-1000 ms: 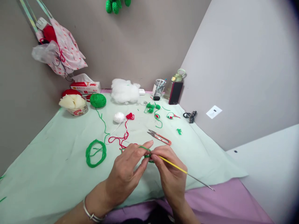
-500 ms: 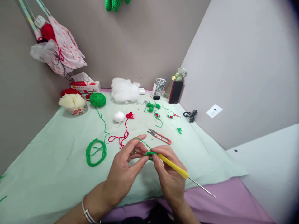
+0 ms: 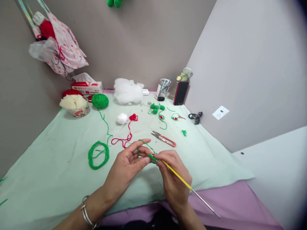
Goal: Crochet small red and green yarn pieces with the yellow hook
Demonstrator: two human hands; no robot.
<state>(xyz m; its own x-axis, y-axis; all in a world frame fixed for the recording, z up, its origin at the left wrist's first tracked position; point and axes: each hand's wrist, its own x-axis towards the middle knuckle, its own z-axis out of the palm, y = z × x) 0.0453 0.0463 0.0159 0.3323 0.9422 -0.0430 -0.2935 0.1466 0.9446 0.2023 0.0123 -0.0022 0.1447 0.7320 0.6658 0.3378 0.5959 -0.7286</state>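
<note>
— Hook (image 3: 182,181) is tilting lower than a second ago, isn't it? Its metal tail is pointing further down toward the purple edge.

— Yes, and the right hand (image 3: 173,179) is pinching its yellow grip while the tip is sitting in the small green crochet piece (image 3: 152,157), held above the pale green cloth (image 3: 59,159). The left hand (image 3: 129,164) is pinching that piece, forefinger raised with green yarn (image 3: 144,143) looped over it; the finger is sitting higher than before, so the strand is looking tauter, likely a stitch being drawn.

— What's lying around?

— Red-handled snips (image 3: 164,139) are lying just beyond the hands, a green yarn coil (image 3: 98,155) to the left, red yarn (image 3: 123,139) trailing between them. Nothing is blocking the hands, though the loose strands are running near the working yarn.
</note>
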